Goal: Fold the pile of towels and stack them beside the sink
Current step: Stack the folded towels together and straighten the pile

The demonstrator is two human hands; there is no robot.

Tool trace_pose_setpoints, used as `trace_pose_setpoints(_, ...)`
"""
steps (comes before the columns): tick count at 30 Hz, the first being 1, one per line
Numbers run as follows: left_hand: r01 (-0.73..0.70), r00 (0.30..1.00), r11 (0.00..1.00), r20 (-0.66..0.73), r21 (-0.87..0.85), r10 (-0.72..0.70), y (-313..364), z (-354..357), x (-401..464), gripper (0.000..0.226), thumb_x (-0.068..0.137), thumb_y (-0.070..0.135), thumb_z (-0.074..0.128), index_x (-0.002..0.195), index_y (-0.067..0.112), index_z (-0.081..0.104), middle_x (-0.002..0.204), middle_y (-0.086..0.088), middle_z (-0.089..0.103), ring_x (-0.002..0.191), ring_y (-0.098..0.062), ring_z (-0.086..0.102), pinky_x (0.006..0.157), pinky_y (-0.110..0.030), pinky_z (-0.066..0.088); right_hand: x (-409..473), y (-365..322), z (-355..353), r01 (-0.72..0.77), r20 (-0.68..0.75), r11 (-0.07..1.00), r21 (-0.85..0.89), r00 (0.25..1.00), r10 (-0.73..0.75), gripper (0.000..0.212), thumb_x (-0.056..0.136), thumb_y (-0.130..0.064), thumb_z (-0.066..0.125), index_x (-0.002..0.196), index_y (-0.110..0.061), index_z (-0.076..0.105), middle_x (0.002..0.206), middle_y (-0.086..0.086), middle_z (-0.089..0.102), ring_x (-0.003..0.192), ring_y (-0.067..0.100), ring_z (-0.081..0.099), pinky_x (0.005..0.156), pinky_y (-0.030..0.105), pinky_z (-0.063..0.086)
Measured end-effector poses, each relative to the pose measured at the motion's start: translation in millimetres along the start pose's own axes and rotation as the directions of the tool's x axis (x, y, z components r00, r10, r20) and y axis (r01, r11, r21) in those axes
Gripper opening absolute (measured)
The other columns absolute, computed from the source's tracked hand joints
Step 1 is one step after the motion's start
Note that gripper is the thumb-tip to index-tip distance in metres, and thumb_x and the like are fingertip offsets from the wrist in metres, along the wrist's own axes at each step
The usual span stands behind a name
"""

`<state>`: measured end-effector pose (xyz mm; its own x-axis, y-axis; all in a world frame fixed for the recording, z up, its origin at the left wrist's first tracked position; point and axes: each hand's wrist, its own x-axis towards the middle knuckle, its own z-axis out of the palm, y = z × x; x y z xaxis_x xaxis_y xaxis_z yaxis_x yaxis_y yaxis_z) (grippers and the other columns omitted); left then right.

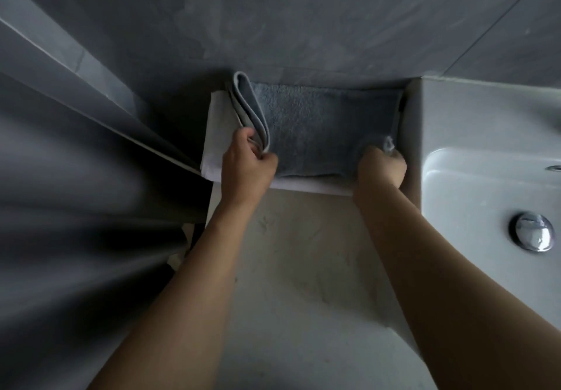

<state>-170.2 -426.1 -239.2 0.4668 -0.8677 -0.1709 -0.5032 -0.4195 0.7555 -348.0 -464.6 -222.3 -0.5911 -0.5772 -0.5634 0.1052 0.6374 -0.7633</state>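
Grey towel [328,128] lay on shelf [212,134] beside sink [485,134]. Left hand [247,161] pinched its folded edge. Right hand [382,168] gripped a corner.

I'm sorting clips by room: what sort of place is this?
Most likely a bathroom: a white sink with a chrome drain plug on the right, grey tiled wall behind, and a grey towel on a shelf beside the sink.

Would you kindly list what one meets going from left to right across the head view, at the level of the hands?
Grey curtain → white shelf edge → left hand gripping the raised fold → grey towel lying flat → right hand pinching the towel's corner → white sink.
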Motion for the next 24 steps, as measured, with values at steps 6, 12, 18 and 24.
trace_pose_setpoints(6,0.230,0.970,0.971,-0.064,-0.063,-0.234,-10,-3,9,0.065,0.084,0.022,0.064,0.142,0.015,0.034,0.120,-0.005,0.059,0.109,-0.027,0.059,0.077,-0.025,0.039,-2,6,-10,0.654,0.448,0.625,-0.426,0.753,-0.482,0.033,0.076,0.000,0.054,0.105,-0.010,0.065,0.108,0.011,0.066,0.100,0.030,0.058,0.074,0.025,0.037)
trace_pose_setpoints(12,0.381,0.924,0.924,-0.021,0.022,-0.381,-18,-11,48,0.060,0.078,0.042,0.071,0.121,0.002,0.059,0.123,-0.018,0.064,0.113,-0.035,0.061,0.090,-0.038,0.052,-4,14,-4,0.629,0.534,0.645,-0.434,0.756,-0.378,0.050,0.078,-0.012,0.061,0.124,-0.012,0.042,0.123,0.011,0.052,0.114,0.035,0.050,0.084,0.032,0.037)
trace_pose_setpoints(18,0.157,0.986,0.986,0.058,-0.053,-0.154,-3,-8,50,0.014,0.076,0.026,0.061,0.089,0.027,0.057,0.084,0.011,0.063,0.075,-0.006,0.061,0.064,-0.023,0.045,8,2,11,0.611,0.540,0.627,-0.483,0.772,-0.336,0.053,0.091,-0.033,0.060,0.141,-0.021,0.045,0.133,0.009,0.056,0.122,0.030,0.050,0.088,0.028,0.038)
trace_pose_setpoints(24,0.233,0.965,0.775,0.042,-0.588,-0.259,22,-25,3,0.034,0.063,0.012,0.055,0.092,0.029,0.058,0.095,-0.002,0.067,0.086,-0.016,0.068,0.069,-0.035,0.057,-11,-4,-19,0.673,0.373,0.680,-0.292,0.735,-0.567,0.026,0.095,-0.017,0.046,0.113,-0.021,0.064,0.098,0.000,0.067,0.092,0.021,0.058,0.067,0.020,0.032)
